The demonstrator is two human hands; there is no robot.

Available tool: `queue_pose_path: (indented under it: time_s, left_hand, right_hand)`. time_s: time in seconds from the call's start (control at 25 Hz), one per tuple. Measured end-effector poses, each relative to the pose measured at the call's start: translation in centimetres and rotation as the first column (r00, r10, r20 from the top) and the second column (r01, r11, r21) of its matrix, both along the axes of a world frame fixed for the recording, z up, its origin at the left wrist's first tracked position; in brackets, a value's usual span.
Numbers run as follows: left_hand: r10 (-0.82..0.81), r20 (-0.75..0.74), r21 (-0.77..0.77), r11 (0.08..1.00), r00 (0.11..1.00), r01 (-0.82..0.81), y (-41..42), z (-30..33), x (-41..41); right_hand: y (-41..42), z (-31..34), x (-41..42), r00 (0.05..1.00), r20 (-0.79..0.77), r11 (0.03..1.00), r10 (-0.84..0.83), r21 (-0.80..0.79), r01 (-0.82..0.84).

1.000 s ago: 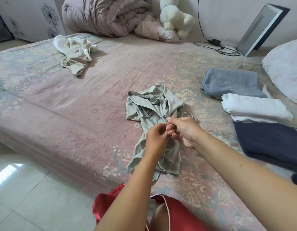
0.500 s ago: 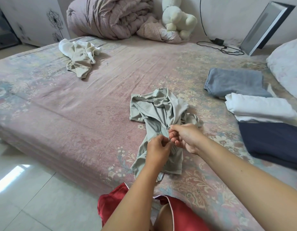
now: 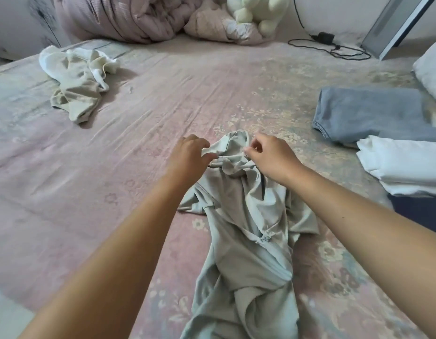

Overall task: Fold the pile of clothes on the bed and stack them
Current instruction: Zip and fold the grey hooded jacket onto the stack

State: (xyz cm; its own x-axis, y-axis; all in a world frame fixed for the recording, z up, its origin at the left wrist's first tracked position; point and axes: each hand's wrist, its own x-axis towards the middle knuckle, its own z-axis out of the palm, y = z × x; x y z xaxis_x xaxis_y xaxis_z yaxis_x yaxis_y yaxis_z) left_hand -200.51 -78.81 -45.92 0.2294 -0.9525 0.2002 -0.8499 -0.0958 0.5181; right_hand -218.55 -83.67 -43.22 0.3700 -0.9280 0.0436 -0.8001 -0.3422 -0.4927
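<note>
while no brand, label or readable writing shows on any item, the grey-green garment (image 3: 248,243) lies crumpled lengthwise on the near middle of the bed (image 3: 143,148), its far end gathered between both hands. left hand (image 3: 190,155) pinches a fold at the garment's far edge with curled fingers; right hand (image 3: 270,155) pinches the same edge just beside it, thumb and forefinger closed on the cloth. the two hands are close together but not touching. a cream and white heap of clothes (image 3: 77,79) sits unfolded at the far left of the bed, well apart from the garment. at the right edge lie folded items: blue jeans (image 3: 368,113) farthest, a white folded cloth (image 3: 407,165) nearer and overlapping them, and a dark navy piece (image 3: 422,211) partly under the white one. the bed cover is pink with a faded floral pattern, wrinkled. at the head of the bed: a rolled pink quilt (image 3: 119,18), a pale plush toy (image 3: 258,11), a black cable with charger (image 3: 327,42), a leaning grey panel (image 3: 395,23) and a white pillow (image 3: 432,69). glossy floor tile (image 3: 6,319) shows at lower left.
</note>
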Motion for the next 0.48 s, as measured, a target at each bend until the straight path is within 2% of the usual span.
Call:
queue_pose_path:
  time_s: [0.08,0.16,0.24,0.36,0.48]
  left_hand:
    - [-0.115,0.175,0.197,0.977,0.978,0.079,-3.3,-1.7,1.2]
    - [-0.192,0.285,0.388,0.919,0.939,0.070,-4.7,-2.6,1.6]
    - [-0.121,0.239,0.359,0.933,0.963,0.028,-4.7,-1.9,2.1]
    - [0.104,0.120,0.253,0.958,0.987,-0.132,-4.0,0.4,3.0]
    - [0.269,0.069,0.222,0.935,0.961,-0.278,-3.5,3.3,3.5]
  right_hand:
    - [-2.0,-1.3,2.0,0.988,-0.111,0.983,0.111,0.156,-0.093]
    - [-2.5,-2.2,2.8,0.907,-0.351,0.952,0.233,0.271,-0.140]
    - [-2.3,-2.6,2.5,0.858,-0.448,0.962,0.253,0.213,-0.172]
    - [-2.9,-1.1,1.0,0.896,-0.423,0.991,0.133,0.053,-0.122]
    - [-4.4,1.2,-1.1,0.887,-0.461,1.000,0.018,-0.003,-0.022]
